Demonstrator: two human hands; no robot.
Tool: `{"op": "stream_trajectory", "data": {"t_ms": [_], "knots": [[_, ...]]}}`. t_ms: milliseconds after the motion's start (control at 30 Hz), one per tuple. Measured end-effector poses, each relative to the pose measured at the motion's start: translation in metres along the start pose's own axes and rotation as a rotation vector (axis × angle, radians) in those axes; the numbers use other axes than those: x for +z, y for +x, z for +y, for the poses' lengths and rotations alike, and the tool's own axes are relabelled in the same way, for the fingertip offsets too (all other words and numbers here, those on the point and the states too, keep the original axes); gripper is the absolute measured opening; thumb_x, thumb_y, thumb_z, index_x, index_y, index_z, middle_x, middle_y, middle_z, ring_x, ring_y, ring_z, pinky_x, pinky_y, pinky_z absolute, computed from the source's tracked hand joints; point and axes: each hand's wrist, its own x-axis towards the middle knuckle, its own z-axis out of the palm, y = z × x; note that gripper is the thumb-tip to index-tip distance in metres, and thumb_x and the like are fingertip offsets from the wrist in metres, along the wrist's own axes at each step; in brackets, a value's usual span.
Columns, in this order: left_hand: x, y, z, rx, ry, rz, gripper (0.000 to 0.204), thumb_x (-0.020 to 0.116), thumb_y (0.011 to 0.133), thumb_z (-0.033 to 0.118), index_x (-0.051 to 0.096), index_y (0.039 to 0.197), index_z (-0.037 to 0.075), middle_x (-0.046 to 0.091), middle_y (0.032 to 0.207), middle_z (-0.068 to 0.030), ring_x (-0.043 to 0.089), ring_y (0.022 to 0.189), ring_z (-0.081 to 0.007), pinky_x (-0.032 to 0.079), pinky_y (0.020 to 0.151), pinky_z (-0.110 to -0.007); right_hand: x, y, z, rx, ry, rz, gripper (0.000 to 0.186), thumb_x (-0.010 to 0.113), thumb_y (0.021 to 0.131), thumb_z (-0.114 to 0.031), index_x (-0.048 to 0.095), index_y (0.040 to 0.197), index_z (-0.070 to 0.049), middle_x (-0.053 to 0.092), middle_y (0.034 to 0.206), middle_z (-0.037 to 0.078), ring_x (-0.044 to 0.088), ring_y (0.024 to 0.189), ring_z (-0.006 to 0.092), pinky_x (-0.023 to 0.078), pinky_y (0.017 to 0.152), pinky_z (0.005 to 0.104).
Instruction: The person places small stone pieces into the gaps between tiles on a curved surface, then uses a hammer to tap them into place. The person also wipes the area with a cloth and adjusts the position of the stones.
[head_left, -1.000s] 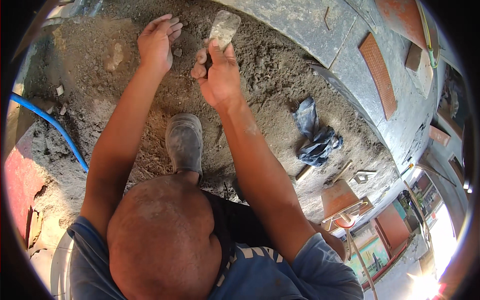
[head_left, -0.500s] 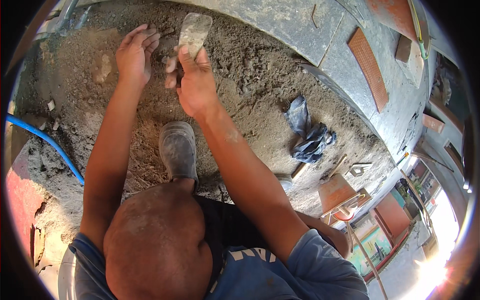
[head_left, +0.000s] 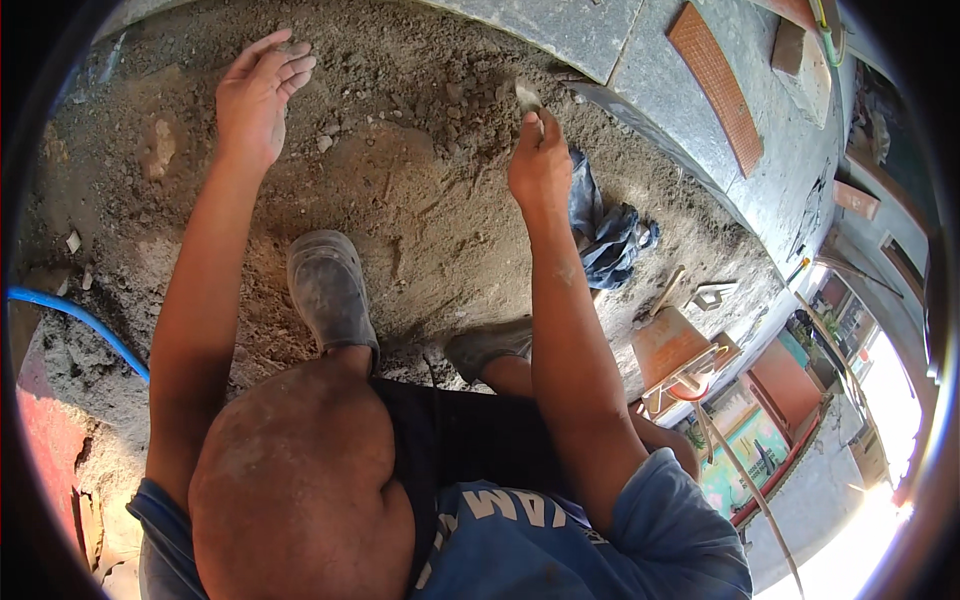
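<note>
Hands | right [head_left: 540, 165] grips trowel [head_left: 527, 97] | left [head_left: 258, 92] (open) over sand [head_left: 420, 200]

I am looking down on my left hand [head_left: 255, 100] reaching over the sandy ground [head_left: 420, 210] toward its far left, while my right hand [head_left: 540, 165] is gripping a trowel [head_left: 527, 97] farther right. A crumpled cloth [head_left: 605, 235] is lying just right of that hand. My shoe [head_left: 325, 290] is standing between both arms, and a hose [head_left: 80, 325] is running along the ground's left edge.
</note>
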Motion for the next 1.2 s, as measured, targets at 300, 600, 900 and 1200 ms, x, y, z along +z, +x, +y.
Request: {"op": "stream_trajectory", "data": {"t_ms": [300,600,900,1200], "knots": [[0.000,-0.005,-0.002,-0.033,-0.003,-0.020,0.036,0.057,0.093,0.012,0.053,0.125,-0.004,0.064,0.109,-0.0167,0.063,0.099,-0.0240,0.050,0.090,-0.035,0.008,0.016,0.023,0.104,0.148,0.051,0.038,0.059,0.088,-0.018,0.054,0.119,0.001,0.065,0.102,0.025,0.062,0.097,0.0405,0.047,0.085,0.0436],[-0.004,-0.005,-0.004,-0.036,-0.019,-0.030,0.034,0.058,0.092,0.011,0.055,0.122,-0.004,0.065,0.108,-0.0169,0.064,0.099,-0.0249,0.050,0.090,-0.034,-0.006,0.044,0.039,0.416,0.547,-0.246,0.026,0.052,0.095,-0.014,0.058,0.116,0.000,0.069,0.091,0.007,0.042,0.049,0.0093,0.033,0.043,0.0262],[-0.004,-0.008,-0.004,-0.058,-0.001,-0.055,0.037,0.057,0.092,0.012,0.052,0.125,-0.004,0.063,0.112,-0.0164,0.061,0.104,-0.0249,0.048,0.093,-0.035,-0.013,0.026,0.038,0.434,0.731,-0.139,0.023,0.050,0.096,-0.013,0.055,0.114,0.000,0.062,0.084,0.007,0.048,0.057,0.0104,0.039,0.045,0.0267],[-0.008,-0.010,-0.001,-0.094,0.034,-0.029,0.038,0.057,0.092,0.011,0.051,0.126,-0.004,0.063,0.112,-0.0156,0.061,0.102,-0.0234,0.048,0.092,-0.034,0.016,0.023,-0.009,0.805,1.382,-0.173,0.016,0.045,0.097,-0.006,0.051,0.109,0.002,0.060,0.095,0.012,0.059,0.073,0.0198,0.048,0.055,0.0303]]}}
